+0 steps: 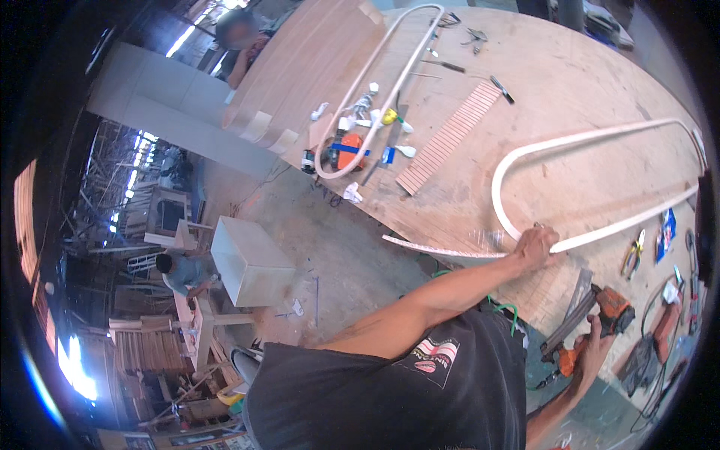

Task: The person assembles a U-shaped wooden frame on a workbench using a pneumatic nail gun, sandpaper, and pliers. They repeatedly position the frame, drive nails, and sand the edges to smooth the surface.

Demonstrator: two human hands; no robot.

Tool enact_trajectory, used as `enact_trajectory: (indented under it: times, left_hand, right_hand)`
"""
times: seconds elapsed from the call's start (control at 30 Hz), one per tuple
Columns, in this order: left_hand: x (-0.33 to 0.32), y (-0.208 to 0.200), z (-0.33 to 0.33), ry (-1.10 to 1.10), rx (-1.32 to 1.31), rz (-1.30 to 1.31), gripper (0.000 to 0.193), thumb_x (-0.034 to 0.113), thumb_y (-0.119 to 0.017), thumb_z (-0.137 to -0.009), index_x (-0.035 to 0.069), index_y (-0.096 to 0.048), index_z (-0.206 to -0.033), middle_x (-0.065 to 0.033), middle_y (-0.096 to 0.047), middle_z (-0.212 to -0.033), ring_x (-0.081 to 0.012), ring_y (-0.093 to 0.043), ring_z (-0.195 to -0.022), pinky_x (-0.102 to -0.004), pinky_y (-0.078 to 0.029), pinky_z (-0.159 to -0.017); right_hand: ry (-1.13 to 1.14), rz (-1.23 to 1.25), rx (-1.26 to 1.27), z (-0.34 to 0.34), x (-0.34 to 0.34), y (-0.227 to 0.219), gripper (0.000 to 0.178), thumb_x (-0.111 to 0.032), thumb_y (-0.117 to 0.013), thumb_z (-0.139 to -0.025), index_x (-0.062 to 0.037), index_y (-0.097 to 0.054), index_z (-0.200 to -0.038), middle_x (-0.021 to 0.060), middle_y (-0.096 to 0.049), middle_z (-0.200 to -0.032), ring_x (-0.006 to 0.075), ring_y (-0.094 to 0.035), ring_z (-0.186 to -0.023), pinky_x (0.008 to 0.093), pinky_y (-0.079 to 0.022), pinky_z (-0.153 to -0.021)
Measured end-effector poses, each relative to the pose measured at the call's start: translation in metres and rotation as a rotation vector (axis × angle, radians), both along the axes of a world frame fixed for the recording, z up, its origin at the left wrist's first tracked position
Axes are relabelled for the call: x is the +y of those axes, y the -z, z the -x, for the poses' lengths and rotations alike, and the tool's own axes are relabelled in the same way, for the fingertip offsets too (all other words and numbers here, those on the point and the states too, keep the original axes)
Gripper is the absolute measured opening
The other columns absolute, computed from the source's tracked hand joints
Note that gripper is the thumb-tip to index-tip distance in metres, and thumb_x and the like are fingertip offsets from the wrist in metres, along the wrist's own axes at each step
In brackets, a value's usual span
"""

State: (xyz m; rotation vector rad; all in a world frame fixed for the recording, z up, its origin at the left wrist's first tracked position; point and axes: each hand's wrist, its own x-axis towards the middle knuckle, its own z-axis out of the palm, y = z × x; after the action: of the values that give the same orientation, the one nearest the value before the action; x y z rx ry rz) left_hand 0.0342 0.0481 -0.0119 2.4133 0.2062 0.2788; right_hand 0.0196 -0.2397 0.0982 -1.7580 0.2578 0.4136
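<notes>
My left hand (pixel 536 249) is closed around a pale, bent strip (pixel 497 184) that makes a long rounded loop on the right of the table. The strip's lower run passes under my fingers, and a narrow end piece (pixel 427 248) sticks out leftward past the table edge. Lower right, my right hand (pixel 592 346) is wrapped around an orange-and-black nail gun (pixel 615 306), held beside the table edge. Part of its body is hidden by my fingers. A green hose (pixel 511 315) shows near my shirt.
On the wooden table (pixel 450 135) lie a second pale loop (pixel 405 75), a slotted wood strip (pixel 450 139), a black marker (pixel 502 90), an orange tool (pixel 349 152) and pliers (pixel 634 253). A white box (pixel 251 262) stands on the floor. Two other people are farther off.
</notes>
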Motion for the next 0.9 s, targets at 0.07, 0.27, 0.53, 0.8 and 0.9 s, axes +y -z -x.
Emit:
enact_trajectory:
  times: [0.07,0.27,0.53,0.8,0.9]
  left_hand:
    - [0.003,0.008,0.006,-0.007,-0.027,-0.005,0.025,0.023,-0.084,-0.076,0.005,-0.070,-0.085,-0.0175,-0.066,-0.087,-0.0403,-0.067,-0.087,-0.0497,-0.055,-0.078]
    - [0.013,0.038,0.018,-0.016,-0.098,0.042,0.025,0.021,-0.083,-0.078,0.002,-0.070,-0.088,-0.0190,-0.064,-0.097,-0.0409,-0.066,-0.095,-0.0491,-0.055,-0.082]
    - [0.046,-0.011,0.037,0.112,0.227,-0.243,0.040,0.043,-0.079,-0.080,0.010,-0.074,-0.102,-0.0132,-0.071,-0.105,-0.0329,-0.070,-0.101,-0.0500,-0.048,-0.098]
    - [0.045,0.003,0.041,0.105,0.127,-0.207,0.039,0.044,-0.079,-0.079,0.009,-0.074,-0.095,-0.0121,-0.071,-0.095,-0.0320,-0.071,-0.095,-0.0480,-0.049,-0.093]
    - [0.040,-0.011,0.039,0.073,0.106,-0.165,0.038,0.045,-0.080,-0.078,0.008,-0.074,-0.084,-0.0120,-0.070,-0.086,-0.0325,-0.070,-0.087,-0.0470,-0.049,-0.088]
  right_hand:
    - [-0.018,-0.004,-0.034,-0.002,0.003,-0.001,0.050,-0.036,-0.068,-0.100,-0.0014,-0.050,-0.131,0.0101,-0.066,-0.106,0.0121,-0.056,-0.057,0.0270,-0.044,-0.048]
    - [-0.094,-0.021,-0.066,-0.012,0.002,0.011,0.049,-0.041,-0.067,-0.102,-0.0018,-0.050,-0.127,0.0093,-0.066,-0.106,0.0114,-0.056,-0.053,0.0268,-0.043,-0.044]
    - [-0.087,-0.037,-0.085,-0.011,0.004,0.018,0.048,-0.037,-0.066,-0.102,-0.0031,-0.047,-0.129,0.0102,-0.064,-0.105,0.0124,-0.054,-0.050,0.0268,-0.042,-0.043]
    - [-0.052,-0.068,-0.062,-0.008,0.002,0.026,0.049,-0.035,-0.065,-0.102,-0.0045,-0.045,-0.136,0.0119,-0.065,-0.107,0.0127,-0.055,-0.051,0.0268,-0.043,-0.043]
    - [-0.070,-0.037,-0.049,-0.006,0.003,0.018,0.049,-0.035,-0.065,-0.102,-0.0045,-0.045,-0.136,0.0118,-0.066,-0.108,0.0127,-0.055,-0.052,0.0267,-0.043,-0.044]
